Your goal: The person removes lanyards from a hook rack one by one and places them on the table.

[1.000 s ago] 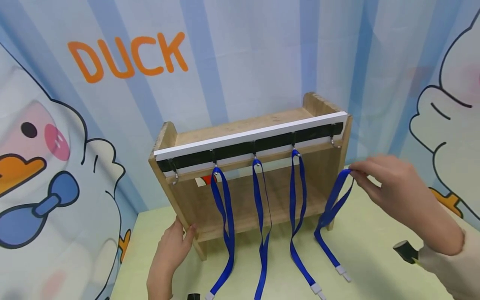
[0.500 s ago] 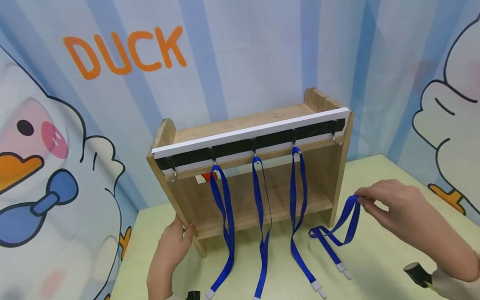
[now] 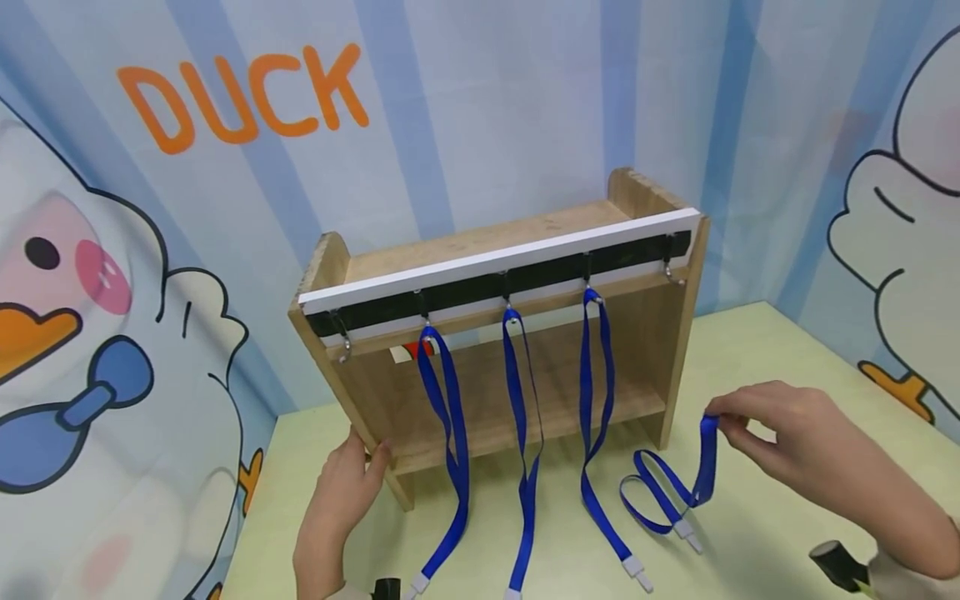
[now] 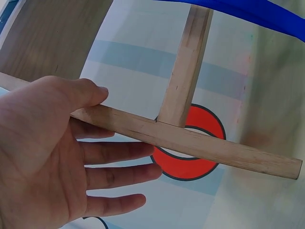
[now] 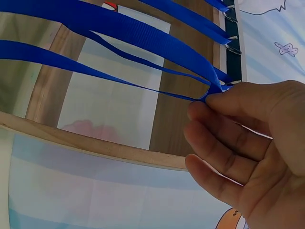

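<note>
My right hand (image 3: 817,450) pinches the loop end of a blue lanyard (image 3: 707,467) between thumb and index finger, low over the table right of the wooden shelf (image 3: 480,392). The lanyard's lower part lies coiled beside its white clip (image 3: 688,535). My left hand (image 3: 341,483) holds the shelf's left side panel; in the left wrist view the thumb lies over the panel's edge (image 4: 133,125), with the other fingers extended on its far side. Three more lanyards hang from middle hooks on the black strip (image 3: 465,292): left (image 3: 463,492), centre (image 3: 525,508) and right (image 3: 585,375).
Bare hooks sit at both ends of the strip, the left hook (image 3: 345,346) and the right hook (image 3: 672,273). The shelf stands on a pale green table (image 3: 750,350). Behind it hangs a striped curtain (image 3: 517,108) with duck pictures.
My right hand has come down from near the right end hook to just above the table, and the lanyard it pinches has folded into a coil. The left hand keeps its hold.
</note>
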Available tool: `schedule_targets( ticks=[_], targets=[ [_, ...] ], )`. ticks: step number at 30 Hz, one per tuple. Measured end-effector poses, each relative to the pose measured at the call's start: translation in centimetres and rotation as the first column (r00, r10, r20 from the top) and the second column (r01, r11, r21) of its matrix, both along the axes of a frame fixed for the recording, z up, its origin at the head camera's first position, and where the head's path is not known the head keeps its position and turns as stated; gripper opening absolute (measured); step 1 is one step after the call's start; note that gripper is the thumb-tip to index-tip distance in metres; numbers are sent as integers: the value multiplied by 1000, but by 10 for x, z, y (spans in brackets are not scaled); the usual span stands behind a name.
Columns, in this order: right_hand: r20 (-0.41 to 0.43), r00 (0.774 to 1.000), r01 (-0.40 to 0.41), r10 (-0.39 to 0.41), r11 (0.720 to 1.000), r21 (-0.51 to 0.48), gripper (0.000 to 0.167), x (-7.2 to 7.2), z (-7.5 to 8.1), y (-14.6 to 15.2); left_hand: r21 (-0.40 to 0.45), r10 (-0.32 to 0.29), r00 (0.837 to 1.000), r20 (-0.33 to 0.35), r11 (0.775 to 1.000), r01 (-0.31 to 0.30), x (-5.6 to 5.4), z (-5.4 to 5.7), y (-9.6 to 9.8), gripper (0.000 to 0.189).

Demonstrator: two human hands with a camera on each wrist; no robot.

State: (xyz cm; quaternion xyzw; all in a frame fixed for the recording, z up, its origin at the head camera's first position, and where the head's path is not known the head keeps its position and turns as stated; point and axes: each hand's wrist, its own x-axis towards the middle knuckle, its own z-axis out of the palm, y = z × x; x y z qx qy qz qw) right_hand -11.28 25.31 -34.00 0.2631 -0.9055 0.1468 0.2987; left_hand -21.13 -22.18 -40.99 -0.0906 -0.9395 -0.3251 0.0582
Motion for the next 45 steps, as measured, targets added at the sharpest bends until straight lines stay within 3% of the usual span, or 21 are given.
schedule_targets(
  ticks=[1,2,3,7,12,22,33,38,45],
  targets=[
    [5,1000,3,-3,1000,-8,23,1,-1,0,2,-1,1000,-1,1000,1,0,0,0,50],
    [13,1000,6,-6,1000,-12,24,2,-2,0,1,0,1000,-3,1000,0,0,0,0,49],
    [33,999,9,-9,1000,-21,36,3,-3,0,0,1,1000,-7,1000,-1,0,1,0,47],
    [115,993,22,-19,1000,-22,33,3,-11,-2,-1,5,1000,-29,1000,-6,1,2,-2,42],
    [249,968,24,-19,1000,-18,26,0,-22,-1,6,12,1000,-21,1000,-12,1,3,-4,41],
    [456,890,14,-2,1000,-22,15,-18,-43,6,17,1,1000,-18,1000,-1,3,3,-4,41],
    [542,840,-15,19,1000,-11,13,-42,-68,9,25,-6,1000,2,1000,6,2,-1,-2,44],
    [545,837,-38,36,999,-9,15,-53,-81,7,25,-1,1000,20,1000,1,0,-1,0,47],
    [573,819,-2,-12,1000,24,17,-67,-99,-5,14,8,1000,12,1000,-9,0,0,1,45]
  ],
)
